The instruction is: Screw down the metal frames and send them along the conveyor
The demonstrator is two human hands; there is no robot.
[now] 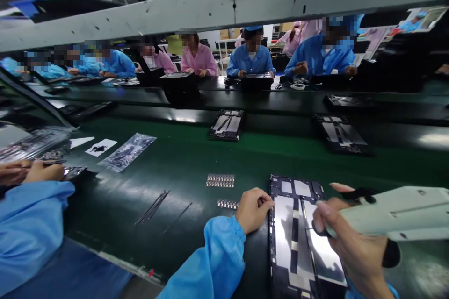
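Note:
In front of me lies an opened tablet (pixel 284 224), its back off, showing silvery battery panels and dark strips. The fingers of my left hand (pixel 254 210) are curled together at its left edge, with the fingertips touching the frame. My right hand (pixel 354 243) is wrapped around a pale green gun-shaped tool (pixel 396 215) with black parts, held over the tablet's right side. The tool's working end is hidden by my fingers. Beside my left hand sit a strip of small metallic parts (pixel 227 204) and a larger block of them (pixel 220 181).
Thin dark strips (pixel 152 208) and a plastic bag of parts (pixel 129 151) lie to the left. A co-worker's hands (pixel 44 170) work at far left. More opened tablets (pixel 227 124) lie beyond. An overhead beam (pixel 196 7) crosses above; people sit opposite.

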